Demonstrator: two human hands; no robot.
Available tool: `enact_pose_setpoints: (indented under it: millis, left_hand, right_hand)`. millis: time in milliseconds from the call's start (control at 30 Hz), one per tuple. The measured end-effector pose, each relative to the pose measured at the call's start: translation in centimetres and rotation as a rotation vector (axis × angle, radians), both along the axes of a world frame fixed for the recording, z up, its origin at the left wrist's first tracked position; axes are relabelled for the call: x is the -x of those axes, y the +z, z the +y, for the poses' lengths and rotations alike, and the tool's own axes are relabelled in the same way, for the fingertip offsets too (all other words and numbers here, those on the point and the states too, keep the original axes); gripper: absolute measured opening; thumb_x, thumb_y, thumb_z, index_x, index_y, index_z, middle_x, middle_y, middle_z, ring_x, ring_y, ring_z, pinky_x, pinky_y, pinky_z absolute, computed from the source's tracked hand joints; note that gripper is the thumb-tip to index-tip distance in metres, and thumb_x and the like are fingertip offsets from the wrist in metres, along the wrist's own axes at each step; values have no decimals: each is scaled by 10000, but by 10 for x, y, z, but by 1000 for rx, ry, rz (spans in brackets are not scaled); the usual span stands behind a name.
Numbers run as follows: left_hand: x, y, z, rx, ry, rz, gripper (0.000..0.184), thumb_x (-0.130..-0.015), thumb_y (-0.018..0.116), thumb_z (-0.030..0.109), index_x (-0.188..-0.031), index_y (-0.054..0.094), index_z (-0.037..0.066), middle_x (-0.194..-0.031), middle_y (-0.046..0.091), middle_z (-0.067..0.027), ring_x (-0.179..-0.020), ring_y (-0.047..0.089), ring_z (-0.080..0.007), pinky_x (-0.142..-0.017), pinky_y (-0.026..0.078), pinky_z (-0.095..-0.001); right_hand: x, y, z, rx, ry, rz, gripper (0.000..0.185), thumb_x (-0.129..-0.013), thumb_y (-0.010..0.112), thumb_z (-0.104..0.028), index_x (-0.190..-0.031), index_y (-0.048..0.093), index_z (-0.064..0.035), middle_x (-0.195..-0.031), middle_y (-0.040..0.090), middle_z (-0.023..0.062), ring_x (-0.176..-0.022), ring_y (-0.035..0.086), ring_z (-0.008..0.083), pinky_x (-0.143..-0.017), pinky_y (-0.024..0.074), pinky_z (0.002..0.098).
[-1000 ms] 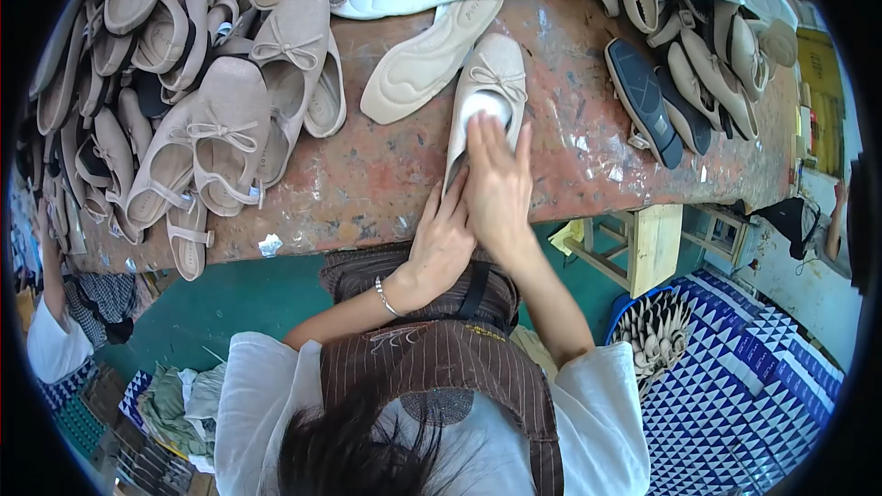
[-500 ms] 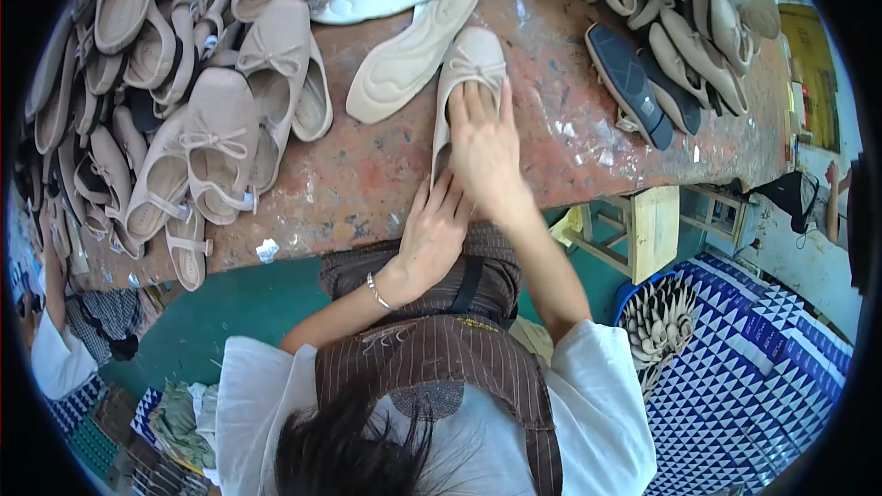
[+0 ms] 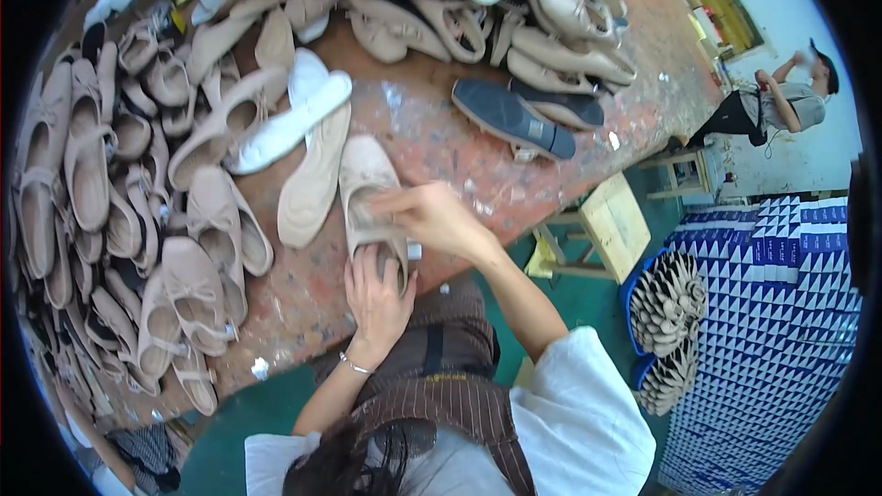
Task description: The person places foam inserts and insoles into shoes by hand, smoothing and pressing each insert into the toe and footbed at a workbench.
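Note:
A beige ballet flat with a bow (image 3: 369, 163) lies on the worn table, toe pointing away from me. My left hand (image 3: 378, 301) grips its heel end, with fingers reaching into the back of the opening. Over the shoe's opening hovers my right hand (image 3: 441, 220), its fingers blurred by motion; whether they touch the shoe I cannot tell. Just left of the shoe rests a loose beige insole (image 3: 310, 188), and white insoles (image 3: 292, 129) lie partly across it.
Many beige shoes (image 3: 197, 285) are heaped along the left of the table (image 3: 496, 202). More stand at the back, near a dark-soled pair (image 3: 510, 119). Right of the table are a wooden stool (image 3: 614, 225), blue baskets of beige pieces (image 3: 666, 303), stacked patterned boxes (image 3: 763, 331) and another person (image 3: 781, 101).
My view has swung to the right, bringing the other person into sight. My right hand has drawn back from inside the shoe's toe. My left hand now holds the heel.

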State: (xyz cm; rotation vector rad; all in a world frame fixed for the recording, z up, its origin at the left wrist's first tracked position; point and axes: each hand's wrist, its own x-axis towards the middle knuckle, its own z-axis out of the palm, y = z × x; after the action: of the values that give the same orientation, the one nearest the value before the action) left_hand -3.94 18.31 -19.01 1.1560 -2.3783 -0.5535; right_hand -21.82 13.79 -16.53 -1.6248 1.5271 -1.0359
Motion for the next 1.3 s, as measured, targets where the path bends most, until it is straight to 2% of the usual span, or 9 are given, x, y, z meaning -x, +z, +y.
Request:
enact_pose_setpoints:
  millis: [67,167,400,600,833,967,1100,1133,1300]
  left_hand:
    - [1,-4,-15,-44,-46,13,227,-773,715,126,-960,653,14,-1224,615,-229,-1135,567,-388,-970,441,-501]
    - [-28,34,-52,-449,-91,473,173,-763,697,119,-882,667,-2,-1061,666,-200,-954,634,-357,-883,490,-428]
    - [-191,155,-102,192,199,113,128,-710,657,31,-772,563,-30,-1020,674,-187,-937,644,-341,-863,475,-406]
    - [-229,139,-105,154,556,-447,185,-809,694,82,-928,582,-4,-1064,669,-193,-1017,600,-394,-1001,412,-481]
    - [-199,91,-67,426,732,-150,471,-907,657,130,-1359,545,56,-1339,584,-223,-1257,529,-397,-1095,368,-491]
    - [-144,34,-32,646,304,-33,542,-895,680,133,-1406,511,75,-1501,419,-220,-1386,392,-426,-1154,299,-544]
    - [-122,-8,-15,58,-43,-157,670,-873,681,143,-1486,418,77,-1562,344,-213,-1457,296,-411,-1195,209,-552]
    - [-118,-13,-13,-25,-39,-197,685,-875,672,148,-1499,399,76,-1574,328,-212,-1471,275,-406,-1201,192,-553]
    - [-125,-24,-18,-121,187,-259,580,-932,550,138,-1482,409,23,-1586,327,-190,-1475,282,-373,-1200,171,-566]
  right_hand:
    - [63,20,-2,346,-408,562,306,-711,650,-12,-1006,719,-53,-964,718,164,-960,665,361,-852,506,464]
    - [150,-10,25,-129,-659,935,766,-754,684,-78,-1472,418,-86,-1512,399,191,-1434,329,363,-1168,187,623]
    - [160,2,28,-141,-620,761,680,-734,806,-239,-1363,588,-99,-1272,643,142,-1261,560,303,-1040,449,398]
    - [95,-24,-18,-180,-484,-529,349,-947,665,-219,-1202,657,18,-1024,727,68,-922,647,136,-826,509,281]
    - [72,-56,94,418,-1158,-55,252,-970,514,21,-1213,582,14,-1086,628,74,-978,593,169,-914,469,292]
    - [82,-176,224,-110,-1487,-5,316,-899,551,-12,-1214,552,13,-1088,610,165,-1012,600,276,-934,476,385]
    - [62,-338,270,-967,-959,-828,223,-928,555,-177,-893,707,-17,-853,705,114,-781,681,246,-697,540,364]
    - [42,-281,244,-1012,-872,-1145,349,-951,563,-214,-1178,682,23,-1077,720,184,-1028,680,262,-873,538,383]
    - [40,-283,146,-941,-858,-1112,323,-935,575,-197,-1152,694,12,-1060,725,170,-1015,685,256,-867,543,380]
